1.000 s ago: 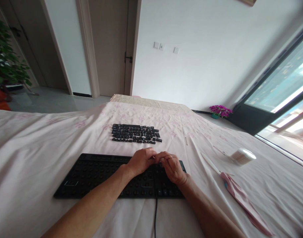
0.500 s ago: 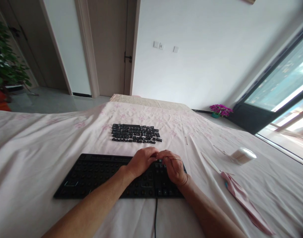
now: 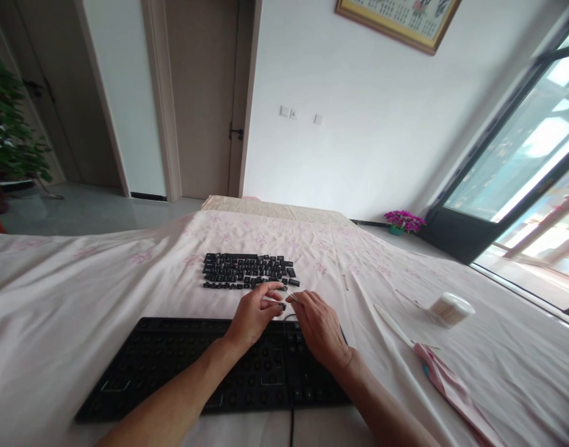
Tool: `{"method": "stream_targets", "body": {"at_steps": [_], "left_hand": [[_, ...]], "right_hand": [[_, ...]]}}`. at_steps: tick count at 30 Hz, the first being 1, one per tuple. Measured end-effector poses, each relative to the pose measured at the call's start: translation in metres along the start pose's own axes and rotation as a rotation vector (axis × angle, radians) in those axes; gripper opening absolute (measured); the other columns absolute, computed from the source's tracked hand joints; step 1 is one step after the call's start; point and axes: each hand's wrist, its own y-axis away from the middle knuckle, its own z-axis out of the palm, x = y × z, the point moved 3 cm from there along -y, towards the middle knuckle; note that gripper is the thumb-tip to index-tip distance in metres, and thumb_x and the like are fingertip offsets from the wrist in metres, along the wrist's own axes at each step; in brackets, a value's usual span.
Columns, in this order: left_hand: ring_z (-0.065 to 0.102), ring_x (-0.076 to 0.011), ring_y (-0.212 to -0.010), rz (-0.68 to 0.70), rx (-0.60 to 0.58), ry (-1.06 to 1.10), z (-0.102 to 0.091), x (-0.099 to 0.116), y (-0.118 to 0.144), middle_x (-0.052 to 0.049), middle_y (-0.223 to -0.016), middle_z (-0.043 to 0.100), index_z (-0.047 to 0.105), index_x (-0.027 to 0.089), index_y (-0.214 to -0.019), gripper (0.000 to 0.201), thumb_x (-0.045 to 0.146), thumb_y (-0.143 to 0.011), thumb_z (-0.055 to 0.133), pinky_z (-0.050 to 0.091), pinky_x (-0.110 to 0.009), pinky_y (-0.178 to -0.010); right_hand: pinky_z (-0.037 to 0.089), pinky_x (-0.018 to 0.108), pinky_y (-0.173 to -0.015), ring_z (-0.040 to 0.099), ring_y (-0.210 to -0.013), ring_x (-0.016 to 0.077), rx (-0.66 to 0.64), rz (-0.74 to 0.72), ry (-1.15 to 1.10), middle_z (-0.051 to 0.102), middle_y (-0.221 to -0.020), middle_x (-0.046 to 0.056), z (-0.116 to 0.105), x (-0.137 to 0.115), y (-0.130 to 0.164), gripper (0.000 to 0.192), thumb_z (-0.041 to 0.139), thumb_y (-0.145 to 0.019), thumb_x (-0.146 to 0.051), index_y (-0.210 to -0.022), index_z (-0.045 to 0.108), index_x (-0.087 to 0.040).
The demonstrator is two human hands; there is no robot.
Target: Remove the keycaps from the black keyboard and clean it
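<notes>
Low in the frame lies your stripped keyboard [image 3: 210,372]; the pulled keycaps [image 3: 249,272] sit mid-frame beyond. Your left hand [image 3: 255,313] and right hand [image 3: 319,329] pinch a thin tool [image 3: 291,294] and a keycap between them. Next comes freeing it gently.

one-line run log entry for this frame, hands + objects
left hand: pinching small keycap | right hand: thin tool at keycap | below: stripped keyboard | beyond: removed keycaps on sheet

Both forearms are bare, with no sleeves showing, up to the left hand [image 3: 254,315] and right hand [image 3: 320,329].
</notes>
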Motion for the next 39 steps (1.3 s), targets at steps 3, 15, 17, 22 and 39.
{"method": "stream_targets", "body": {"at_steps": [3, 15, 17, 22, 39], "left_hand": [[0.068, -0.0181, -0.082, 0.015, -0.022, 0.061, -0.001, -0.003, -0.001, -0.006, -0.100, 0.064, 0.053, 0.018, -0.123, 0.054, 0.027, -0.073, 0.073, 0.053, -0.031, -0.076], [0.066, -0.0156, -0.083, 0.057, -0.038, -0.178, 0.004, -0.007, 0.000, -0.006, -0.106, 0.063, 0.054, 0.021, -0.125, 0.050, 0.016, -0.076, 0.061, 0.053, -0.031, -0.080], [0.064, -0.0139, -0.077, 0.081, -0.030, -0.263, 0.004, -0.008, 0.000, -0.006, -0.105, 0.064, 0.055, 0.020, -0.124, 0.047, 0.015, -0.077, 0.058, 0.053, -0.030, -0.078], [0.063, -0.0128, -0.075, 0.106, -0.047, -0.379, 0.005, -0.007, 0.001, -0.005, -0.100, 0.065, 0.059, 0.019, -0.120, 0.042, 0.015, -0.078, 0.054, 0.051, -0.027, -0.077], [0.063, -0.0159, -0.080, 0.170, -0.116, -0.485, 0.010, -0.006, 0.001, -0.004, -0.098, 0.067, 0.065, 0.022, -0.111, 0.034, 0.016, -0.080, 0.054, 0.050, -0.028, -0.078]], "right_hand": [[0.043, 0.028, -0.071, 0.060, -0.085, 0.0198, -0.064, 0.087, 0.039, 0.064, -0.089, 0.004, 0.005, 0.003, -0.003, 0.014, 0.050, -0.094, -0.030, -0.095, 0.062, -0.023], [0.045, 0.028, -0.074, 0.066, -0.086, 0.0213, 0.012, 0.360, -0.064, 0.074, -0.090, 0.001, -0.004, 0.092, -0.030, 0.018, 0.058, -0.084, -0.035, -0.093, 0.071, -0.026], [0.044, 0.027, -0.071, 0.066, -0.084, 0.0206, -0.007, 0.483, 0.029, 0.074, -0.090, -0.001, -0.005, 0.127, -0.040, 0.019, 0.058, -0.082, -0.035, -0.091, 0.073, -0.028], [0.042, 0.026, -0.062, 0.066, -0.077, 0.0204, -0.038, 0.562, 0.089, 0.074, -0.084, 0.001, 0.010, 0.181, -0.058, 0.019, 0.060, -0.078, -0.031, -0.089, 0.076, -0.026], [0.046, 0.028, -0.074, 0.064, -0.089, 0.0225, 0.029, 0.494, 0.049, 0.071, -0.095, 0.007, 0.030, 0.189, -0.081, 0.028, 0.060, -0.080, -0.035, -0.098, 0.074, -0.019]]}}
